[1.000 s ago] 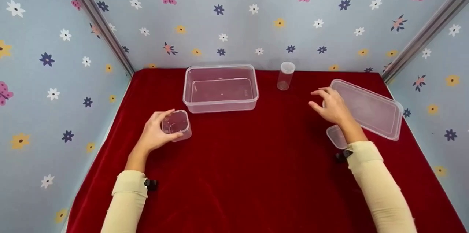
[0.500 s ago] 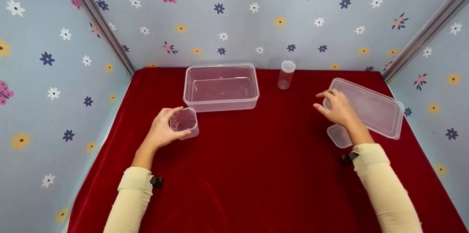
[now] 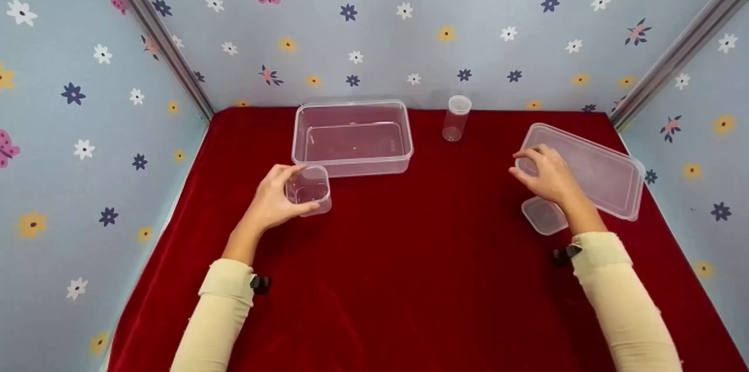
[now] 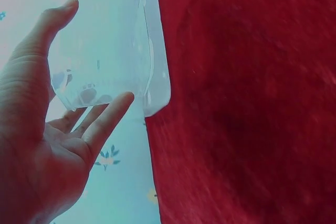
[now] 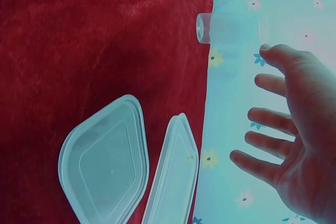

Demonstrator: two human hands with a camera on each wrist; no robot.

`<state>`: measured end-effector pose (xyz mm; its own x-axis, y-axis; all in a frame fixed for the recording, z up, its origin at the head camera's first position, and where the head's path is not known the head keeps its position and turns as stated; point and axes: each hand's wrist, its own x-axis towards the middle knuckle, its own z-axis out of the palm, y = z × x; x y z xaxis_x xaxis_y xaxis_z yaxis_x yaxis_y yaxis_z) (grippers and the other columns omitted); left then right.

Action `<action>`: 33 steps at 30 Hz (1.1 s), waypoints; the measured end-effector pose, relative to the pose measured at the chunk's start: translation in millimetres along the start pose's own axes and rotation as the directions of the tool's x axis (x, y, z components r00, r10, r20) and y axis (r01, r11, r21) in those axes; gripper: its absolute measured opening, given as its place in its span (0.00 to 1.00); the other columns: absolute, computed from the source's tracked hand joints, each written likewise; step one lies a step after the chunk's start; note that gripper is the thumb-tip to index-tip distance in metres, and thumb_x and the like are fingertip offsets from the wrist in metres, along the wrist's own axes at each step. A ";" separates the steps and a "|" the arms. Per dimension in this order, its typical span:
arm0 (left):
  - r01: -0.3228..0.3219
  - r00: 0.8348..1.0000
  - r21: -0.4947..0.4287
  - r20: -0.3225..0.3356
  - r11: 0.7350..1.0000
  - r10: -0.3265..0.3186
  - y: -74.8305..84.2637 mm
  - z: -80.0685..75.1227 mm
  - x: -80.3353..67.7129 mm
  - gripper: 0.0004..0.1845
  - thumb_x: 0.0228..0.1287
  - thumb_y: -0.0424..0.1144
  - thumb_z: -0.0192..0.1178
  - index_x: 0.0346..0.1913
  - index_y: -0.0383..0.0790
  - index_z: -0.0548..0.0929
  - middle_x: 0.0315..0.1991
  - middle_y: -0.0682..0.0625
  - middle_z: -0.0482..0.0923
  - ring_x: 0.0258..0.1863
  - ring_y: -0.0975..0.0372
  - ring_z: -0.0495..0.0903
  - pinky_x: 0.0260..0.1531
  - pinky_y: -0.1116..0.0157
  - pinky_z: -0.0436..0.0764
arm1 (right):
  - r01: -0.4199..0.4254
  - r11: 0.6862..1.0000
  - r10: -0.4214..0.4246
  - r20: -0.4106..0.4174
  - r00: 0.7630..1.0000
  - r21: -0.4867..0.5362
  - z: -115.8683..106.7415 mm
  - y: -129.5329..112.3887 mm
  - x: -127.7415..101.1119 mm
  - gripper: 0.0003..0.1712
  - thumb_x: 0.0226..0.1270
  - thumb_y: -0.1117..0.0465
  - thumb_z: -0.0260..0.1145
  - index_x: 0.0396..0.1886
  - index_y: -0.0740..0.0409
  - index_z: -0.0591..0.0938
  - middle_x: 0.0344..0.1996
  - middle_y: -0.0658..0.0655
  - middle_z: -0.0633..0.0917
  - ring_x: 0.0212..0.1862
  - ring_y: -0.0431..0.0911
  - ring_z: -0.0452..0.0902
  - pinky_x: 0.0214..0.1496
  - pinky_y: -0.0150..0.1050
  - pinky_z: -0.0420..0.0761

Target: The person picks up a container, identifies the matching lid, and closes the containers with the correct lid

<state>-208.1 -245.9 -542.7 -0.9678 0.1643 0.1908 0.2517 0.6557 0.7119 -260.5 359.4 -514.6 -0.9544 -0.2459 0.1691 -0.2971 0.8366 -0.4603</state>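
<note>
A: What fills your screen, biggest first?

B: I've got the red cloth (image 3: 409,272), and on it the tub (image 3: 368,168), mouth up, long axis running left to right. Next the big lid (image 3: 597,179), flat on the right, slanting from back left to front right.

A: And the hands?

B: I see them well apart. The right hand (image 3: 549,176) is over the big lid's left end, fingers loosely bent, thumb separate. The left hand (image 3: 275,196) has the cup (image 3: 311,185) pinched, thumb on the near side, fingers on the far side.

A: How does the cup sit?

B: Just before the tub's front left corner, mouth up. It looks squarish, so I can't pick out a long axis, nor tell whether its base touches the cloth.

A: Anything smaller?

B: The jar (image 3: 455,123) stands upright right of the tub; the small lid (image 3: 544,217) lies flat near the right wrist.
</note>
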 end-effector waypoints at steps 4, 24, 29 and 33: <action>-0.019 1.000 -0.004 0.008 1.000 0.019 7.0 3.2 4.8 0.49 0.51 0.44 0.90 0.77 0.38 0.80 0.63 0.32 0.80 0.58 0.42 0.81 0.62 0.45 0.82 | 0.014 1.000 -0.014 -0.006 1.000 -0.014 -3.0 3.9 -1.8 0.22 0.80 0.54 0.75 0.63 0.65 0.88 0.60 0.74 0.84 0.65 0.73 0.78 0.69 0.74 0.76; -0.061 0.997 -0.027 0.043 0.998 0.062 42.6 23.8 27.9 0.49 0.50 0.46 0.89 0.77 0.42 0.81 0.64 0.34 0.80 0.60 0.41 0.82 0.65 0.43 0.82 | -0.020 0.999 0.018 -0.027 0.999 -0.051 -13.8 26.2 -16.1 0.21 0.79 0.56 0.74 0.62 0.65 0.88 0.58 0.76 0.84 0.64 0.76 0.77 0.67 0.76 0.75; -0.080 0.995 -0.019 0.055 0.997 0.081 49.4 29.6 32.7 0.49 0.49 0.47 0.90 0.77 0.42 0.82 0.65 0.35 0.80 0.63 0.41 0.81 0.68 0.41 0.81 | -0.042 0.998 0.042 -0.016 0.999 -0.055 -17.3 30.8 -18.6 0.20 0.80 0.56 0.74 0.62 0.64 0.88 0.59 0.76 0.83 0.65 0.76 0.76 0.70 0.77 0.73; -0.107 0.992 -0.026 0.059 0.994 0.108 53.7 35.7 37.0 0.49 0.49 0.47 0.90 0.77 0.42 0.82 0.64 0.35 0.80 0.62 0.42 0.82 0.68 0.42 0.82 | -0.060 0.996 0.060 -0.014 0.998 -0.061 -21.1 32.5 -21.4 0.21 0.80 0.56 0.73 0.63 0.65 0.88 0.59 0.76 0.83 0.65 0.76 0.76 0.71 0.78 0.73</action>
<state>-230.7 -178.2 -521.5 -0.9336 0.2774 0.2267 0.3538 0.6147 0.7050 -249.1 402.2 -514.8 -0.9700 -0.1885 0.1536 -0.2365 0.8784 -0.4154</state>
